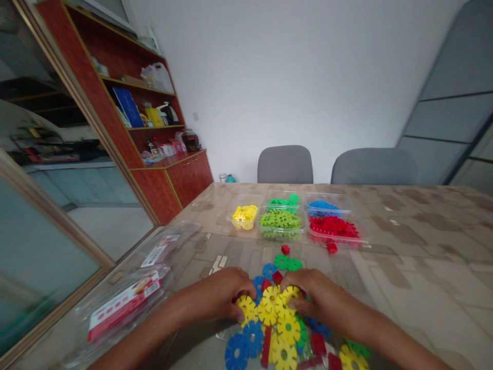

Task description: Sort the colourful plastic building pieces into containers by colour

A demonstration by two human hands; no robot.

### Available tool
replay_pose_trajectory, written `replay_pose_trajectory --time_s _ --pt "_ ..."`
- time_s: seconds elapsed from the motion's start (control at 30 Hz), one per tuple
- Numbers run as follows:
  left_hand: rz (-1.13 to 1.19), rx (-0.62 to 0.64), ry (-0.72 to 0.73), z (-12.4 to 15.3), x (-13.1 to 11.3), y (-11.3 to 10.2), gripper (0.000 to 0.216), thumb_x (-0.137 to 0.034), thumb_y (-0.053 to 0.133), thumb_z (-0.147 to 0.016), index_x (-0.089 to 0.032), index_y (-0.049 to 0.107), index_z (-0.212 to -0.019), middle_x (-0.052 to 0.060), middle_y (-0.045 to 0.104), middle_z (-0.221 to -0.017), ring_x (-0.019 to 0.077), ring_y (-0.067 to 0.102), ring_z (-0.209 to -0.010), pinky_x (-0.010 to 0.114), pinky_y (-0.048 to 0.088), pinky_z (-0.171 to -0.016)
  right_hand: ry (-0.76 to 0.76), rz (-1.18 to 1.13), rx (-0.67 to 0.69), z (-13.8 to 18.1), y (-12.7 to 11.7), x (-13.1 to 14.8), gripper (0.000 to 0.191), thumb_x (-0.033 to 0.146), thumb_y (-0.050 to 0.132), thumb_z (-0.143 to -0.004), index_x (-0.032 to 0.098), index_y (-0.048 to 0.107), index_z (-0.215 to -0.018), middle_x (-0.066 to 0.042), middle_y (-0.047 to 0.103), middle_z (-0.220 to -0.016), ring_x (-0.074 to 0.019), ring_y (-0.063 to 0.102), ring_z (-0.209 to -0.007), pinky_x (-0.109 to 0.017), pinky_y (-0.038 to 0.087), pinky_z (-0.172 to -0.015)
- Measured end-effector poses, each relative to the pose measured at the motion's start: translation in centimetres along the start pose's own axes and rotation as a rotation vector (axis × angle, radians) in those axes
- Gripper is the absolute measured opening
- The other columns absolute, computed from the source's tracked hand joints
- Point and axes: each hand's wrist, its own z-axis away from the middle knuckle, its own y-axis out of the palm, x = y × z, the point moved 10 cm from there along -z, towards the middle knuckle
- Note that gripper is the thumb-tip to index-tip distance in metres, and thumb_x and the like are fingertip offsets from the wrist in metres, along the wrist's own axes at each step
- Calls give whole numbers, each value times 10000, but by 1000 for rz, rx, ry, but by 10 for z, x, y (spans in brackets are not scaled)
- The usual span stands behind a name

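A pile of slotted plastic discs lies on the table in front of me, with yellow discs [285, 331] uppermost. Blue discs [236, 352], green discs [288, 262] and red pieces [318, 343] show around and beneath them. At the pile's left side, my left hand [229, 290] has thumb and fingers closed on a yellow disc [246, 307]. Opposite it, my right hand [310, 290] grips another yellow disc [289, 295] near the top of the heap. Some fingertips are hidden among the pieces.
Beyond the pile stand clear boxes of sorted pieces: yellow [245, 216], light green [280, 223], green [284, 203], blue [323, 207] and red [334, 228]. Clear packaging with printed labels [125, 303] lies at left. Two grey chairs [285, 163] stand behind the table.
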Motion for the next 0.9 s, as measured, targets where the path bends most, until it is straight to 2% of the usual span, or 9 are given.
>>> replay_pose_trajectory --time_s 0.1,0.27,0.43,0.6,0.73,0.8,0.9 --pt "-29 11 -1 0 -2 1 329 -132 800 -720 -256 709 -1011 -3 643 -920 193 596 -836 259 410 -717 -4 -13 8 1 0 -3 267 111 643 -830 261 675 -1049 -16 712 -1054 -229 631 -997 -326 444 -875" --pt "10 9 7 2 -8 -2 268 -84 767 -736 -227 690 -949 -16 613 -912 160 574 -808 235 385 -690 -16 16 7 3 -7 -15 167 109 657 -808 236 686 -913 -7 711 -926 -210 643 -888 -293 437 -766" --pt "165 -43 -30 3 -3 -13 87 -178 721 -793 -202 641 -818 -45 598 -766 129 528 -693 227 342 -612 -60 45 -31 1 -20 -8 179 73 602 -820 227 677 -873 5 694 -855 -178 631 -800 -267 413 -703" --pt "272 -88 -61 1 5 -14 104 -176 685 -781 -201 660 -880 -42 625 -771 125 535 -686 218 341 -586 -71 25 -58 -2 -21 14 138 147 561 -897 204 667 -830 -4 673 -781 -164 609 -718 -248 391 -639" --pt "322 -78 -40 -4 0 -4 224 -153 673 -763 -209 696 -980 -27 665 -821 134 558 -713 213 375 -620 -53 64 8 -5 -4 15 153 82 586 -838 206 676 -834 1 681 -778 -160 609 -722 -241 359 -626" --pt "354 -95 -2 -6 -8 -2 333 -155 658 -784 -228 687 -1108 -11 695 -920 152 593 -780 223 415 -678 -23 98 26 -4 0 9 167 56 586 -815 200 670 -814 8 664 -745 -149 594 -691 -238 328 -601" --pt "301 -148 38 -8 -17 -3 452 -182 653 -824 -266 631 -1267 23 691 -1157 208 617 -993 282 433 -876 10 154 22 -1 -3 0 154 54 586 -800 194 645 -771 8 644 -731 -147 577 -690 -241 310 -600"
